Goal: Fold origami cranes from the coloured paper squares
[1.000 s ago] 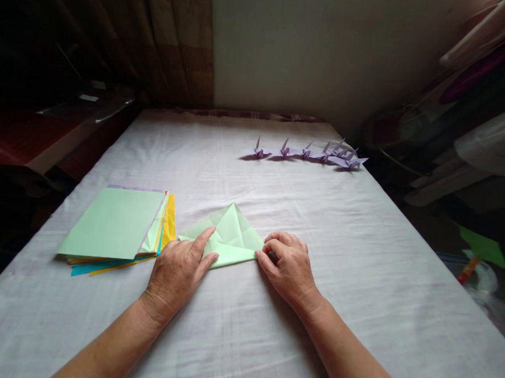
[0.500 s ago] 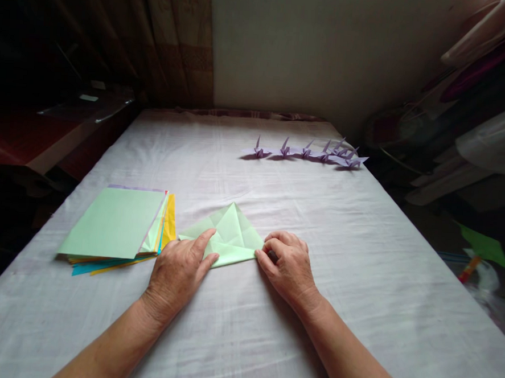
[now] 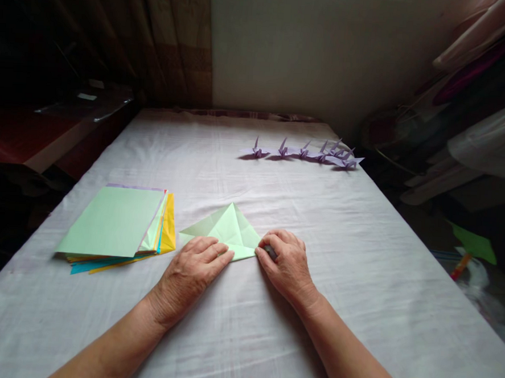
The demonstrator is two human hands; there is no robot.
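Observation:
A light green sheet of origami paper lies folded into a roughly triangular shape on the cloth, its point facing away from me and crease lines across it. My left hand rests over the left part of its near edge, fingers close together, with the thumb along the fold; the paper beneath is hidden. At the right corner, my right hand pinches the paper between thumb and bent fingers.
A stack of coloured paper squares, pale green on top, lies to the left. Several purple paper cranes stand in a row at the far right of the cloth-covered table. Hanging clothes are beyond the right edge.
My left hand has shifted right along the near edge and turned flatter, its fingers now over the fold. My right hand stays at the right corner.

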